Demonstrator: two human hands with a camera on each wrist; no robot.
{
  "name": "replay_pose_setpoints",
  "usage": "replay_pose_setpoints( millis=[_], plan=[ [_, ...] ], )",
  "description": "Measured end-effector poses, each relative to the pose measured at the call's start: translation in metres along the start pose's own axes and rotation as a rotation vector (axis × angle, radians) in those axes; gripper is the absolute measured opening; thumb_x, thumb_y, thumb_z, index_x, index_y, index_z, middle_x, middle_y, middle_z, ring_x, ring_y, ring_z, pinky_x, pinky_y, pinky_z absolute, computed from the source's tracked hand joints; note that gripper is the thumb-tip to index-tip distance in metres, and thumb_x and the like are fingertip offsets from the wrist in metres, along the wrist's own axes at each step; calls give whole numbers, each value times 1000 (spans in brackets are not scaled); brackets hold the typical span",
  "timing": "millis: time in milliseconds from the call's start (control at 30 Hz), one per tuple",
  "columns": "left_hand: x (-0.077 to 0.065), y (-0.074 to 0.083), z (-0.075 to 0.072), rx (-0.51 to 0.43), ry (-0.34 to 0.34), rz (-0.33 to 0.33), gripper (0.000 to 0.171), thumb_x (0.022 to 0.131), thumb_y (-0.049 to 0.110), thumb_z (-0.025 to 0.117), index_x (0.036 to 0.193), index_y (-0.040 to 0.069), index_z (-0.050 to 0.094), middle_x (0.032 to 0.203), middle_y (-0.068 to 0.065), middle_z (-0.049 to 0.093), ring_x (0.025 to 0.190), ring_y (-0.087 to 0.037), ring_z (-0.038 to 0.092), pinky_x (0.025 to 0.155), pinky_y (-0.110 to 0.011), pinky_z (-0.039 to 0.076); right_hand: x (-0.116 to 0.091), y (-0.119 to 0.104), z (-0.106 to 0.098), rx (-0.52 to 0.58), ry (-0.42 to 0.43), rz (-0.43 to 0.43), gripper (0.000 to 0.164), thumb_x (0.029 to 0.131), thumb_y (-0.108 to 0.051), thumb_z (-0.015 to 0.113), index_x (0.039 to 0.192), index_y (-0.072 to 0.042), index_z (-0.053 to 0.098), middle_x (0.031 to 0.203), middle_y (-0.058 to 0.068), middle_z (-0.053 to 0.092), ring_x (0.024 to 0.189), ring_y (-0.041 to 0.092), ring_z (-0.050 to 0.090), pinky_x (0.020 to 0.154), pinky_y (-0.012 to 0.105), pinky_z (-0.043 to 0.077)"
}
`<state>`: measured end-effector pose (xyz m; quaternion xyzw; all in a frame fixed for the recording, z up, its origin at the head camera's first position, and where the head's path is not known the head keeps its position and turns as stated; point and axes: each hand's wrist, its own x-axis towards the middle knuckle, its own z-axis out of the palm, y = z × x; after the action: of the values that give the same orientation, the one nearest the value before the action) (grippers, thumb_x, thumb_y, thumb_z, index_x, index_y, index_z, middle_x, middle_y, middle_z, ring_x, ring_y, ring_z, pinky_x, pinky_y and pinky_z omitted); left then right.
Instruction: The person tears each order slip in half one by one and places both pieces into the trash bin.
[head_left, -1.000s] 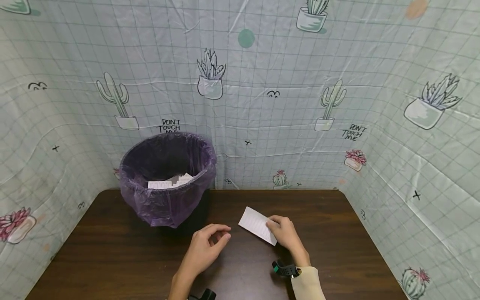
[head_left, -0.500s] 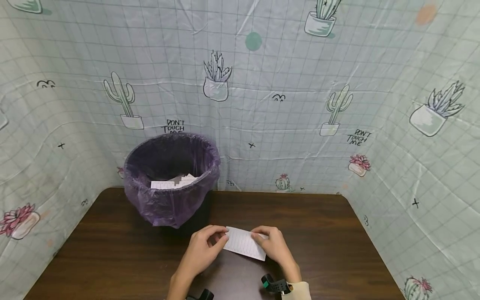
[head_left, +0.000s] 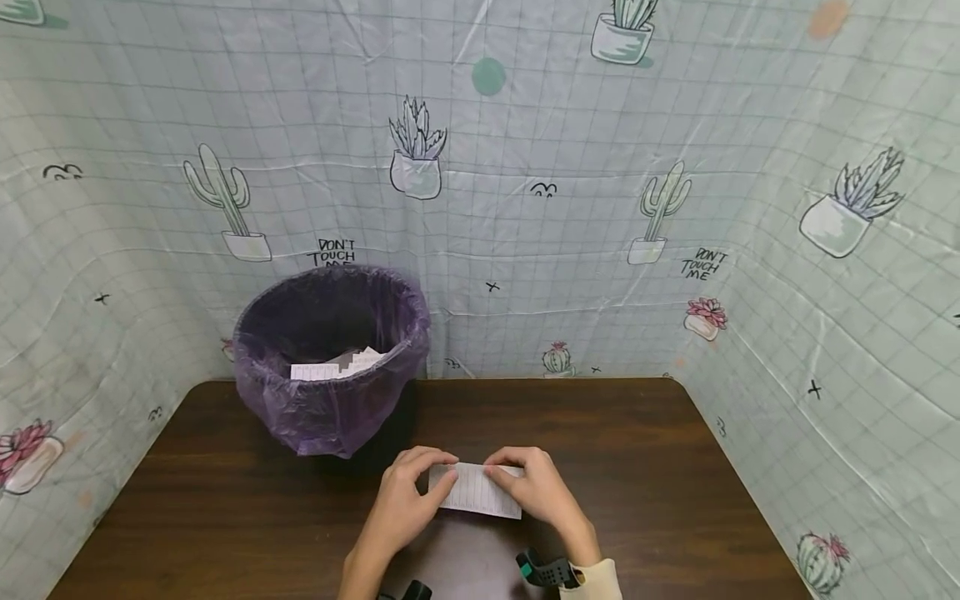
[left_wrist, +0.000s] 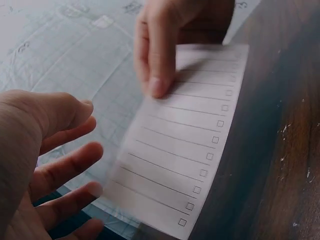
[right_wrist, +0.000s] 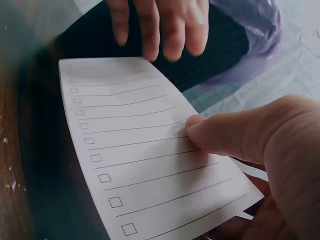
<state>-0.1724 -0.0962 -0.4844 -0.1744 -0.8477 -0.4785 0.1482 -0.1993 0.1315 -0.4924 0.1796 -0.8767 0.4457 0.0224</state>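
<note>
A white checklist sheet (head_left: 480, 492), printed with ruled lines and a column of small boxes, is held up between my hands in the head view. My right hand (head_left: 542, 492) pinches its long edge, with the thumb (right_wrist: 220, 131) lying on the printed face. At the sheet's other end is my left hand (head_left: 405, 496), its fingertips overlapping the paper in the head view. The left wrist view shows the fingers of that hand (left_wrist: 55, 160) spread beside the sheet (left_wrist: 170, 150), not gripping it.
A dark bin lined with a purple bag (head_left: 330, 417) stands on the left of the brown table (head_left: 585, 417). White papers (head_left: 315, 372) show inside it. Behind hangs a grid-patterned cloth (head_left: 495, 225) printed with cacti.
My right hand has carried the checklist sheet left and nearer the body, turning it more level, until its end meets the left hand's fingertips. The left hand has barely moved.
</note>
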Motion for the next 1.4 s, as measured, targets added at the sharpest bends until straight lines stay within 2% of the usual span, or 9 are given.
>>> replay_pose_setpoints(
  millis=[133,233,433,600,700,833,1000,1233,1400],
  plan=[
    [0,2,1,17,20,0,17,87,12,82,103,15,79,107,8,71,106,-18,63,93,-42,52,1,-8,-2,-3,-28,-14,10,98,-24,72,95,-19,80,98,-3,78,93,15,71,83,37,58],
    [0,2,3,7,6,-7,18,87,13,82,105,15,78,108,7,72,106,-17,65,94,-40,53,2,-12,-2,-1,-53,-17,11,99,-25,71,96,-19,80,100,-3,78,95,15,71,83,33,57],
    [-1,2,5,-22,-20,-36,17,90,13,79,107,12,78,101,5,74,93,-13,70,85,-33,58,5,-17,0,32,-87,-47,13,99,-26,70,100,-19,80,103,-1,78,94,13,70,79,26,55],
    [0,2,5,-10,-34,-67,9,92,15,78,101,14,78,97,6,75,92,-13,71,86,-32,58,5,-20,4,43,-84,-64,13,99,-26,70,100,-19,81,101,-1,78,89,9,69,76,25,55],
    [0,1,5,-7,-42,-50,3,94,16,75,95,15,78,96,5,75,93,-17,73,86,-34,59,4,-21,6,48,-85,-63,13,99,-26,70,100,-19,81,100,-2,78,88,8,69,75,25,55],
    [-1,0,5,-12,-46,-34,5,95,17,75,91,17,77,94,6,75,92,-17,73,86,-34,59,2,-22,8,60,-84,-58,14,99,-27,70,99,-18,81,99,-1,79,87,10,70,74,25,55],
    [-1,-1,4,-11,-60,-29,4,94,15,75,91,18,78,93,8,75,90,-12,72,84,-32,58,-1,-23,8,81,-73,-52,13,99,-26,71,99,-18,81,98,-1,79,84,11,69,72,25,55],
    [0,0,4,-15,-80,-35,4,94,16,75,93,18,78,93,9,75,90,-9,71,84,-31,58,-1,-23,9,94,-48,-46,9,97,-27,73,99,-21,80,98,-4,78,85,6,68,76,25,55],
    [-1,0,5,7,-72,-18,5,94,14,74,92,17,77,93,7,75,89,-10,72,83,-32,58,0,-22,10,100,-24,-65,7,96,-26,75,98,-21,79,97,-4,78,82,5,66,73,26,55]
  ],
)
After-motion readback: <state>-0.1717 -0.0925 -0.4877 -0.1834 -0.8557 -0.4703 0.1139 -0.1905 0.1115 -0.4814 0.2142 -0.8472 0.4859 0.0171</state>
